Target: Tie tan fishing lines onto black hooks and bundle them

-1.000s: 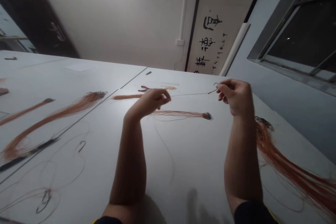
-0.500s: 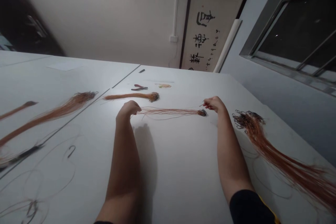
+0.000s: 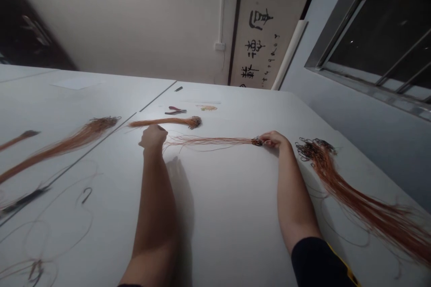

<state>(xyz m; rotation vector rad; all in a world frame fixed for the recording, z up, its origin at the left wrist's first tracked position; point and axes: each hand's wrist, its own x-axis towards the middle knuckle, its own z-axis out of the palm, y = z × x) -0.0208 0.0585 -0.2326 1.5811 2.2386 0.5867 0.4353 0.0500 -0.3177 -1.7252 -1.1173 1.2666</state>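
A thin bundle of copper-coloured lines (image 3: 215, 141) lies across the white table, with a cluster of dark fish hooks (image 3: 257, 141) at its right end. My right hand (image 3: 273, 139) is closed in a pinch at this cluster, its fingertips on the hooks. Near the loose left ends of the lines, my left hand (image 3: 153, 136) is curled closed; its fingers hide whatever is in them. Just beyond my left hand lies a tighter bundle of hooked lines (image 3: 164, 121). To the right of my right arm rests a large bundle of hooked lines (image 3: 332, 175).
Pliers (image 3: 175, 110) and a small yellowish pile (image 3: 208, 107) lie farther back. On the left are another hooked bundle (image 3: 90, 132), a single dark hook (image 3: 86, 195) and loose looping lines (image 3: 38, 262). A seam crosses the table (image 3: 232, 215); a wall and window border the right.
My right hand has lowered a small hook from above the cluster to the cluster itself. My left hand has shifted left and turned, away from the lines' loose ends. The view has moved slightly.
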